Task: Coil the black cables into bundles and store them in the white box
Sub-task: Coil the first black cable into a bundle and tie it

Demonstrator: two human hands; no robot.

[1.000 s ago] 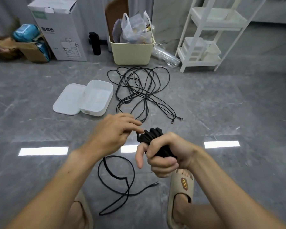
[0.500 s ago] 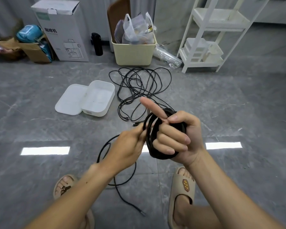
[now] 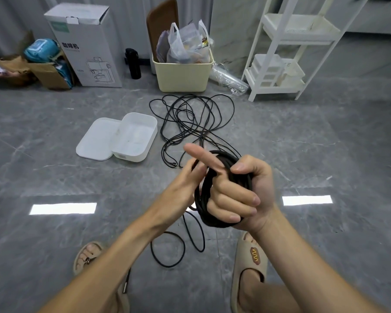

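The right hand [image 3: 237,193], right of centre in the frame, grips a coil [image 3: 203,195] of black cable: three fingers and the thumb curl round the stacked loops while the index finger points straight out. This grip appears to keep the turns together so that further cable can be laid on. The left hand [image 3: 185,184] is at the coil's left edge, fingers extended toward the loops; whether it pinches the strand cannot be told, as the coil and the right index finger hide the fingertips. It looks placed to guide the free tail [image 3: 178,245], which hangs below the coil and loops on the floor at lower centre. The bundle is therefore not yet finished.

A second tangle [image 3: 190,118] of black cable lies uncoiled on the floor at upper centre, just right of the box.

Containers:
- White box [image 3: 149,145], left of centre, open, its lid [image 3: 95,141] flat on the floor touching its left side. No cable is in it. It stands near the tangle, probably for short transfers.
- Cream bin [image 3: 181,73], top centre, holds plastic bags.
- Cardboard box [image 3: 50,75], upper left, holds a blue item.
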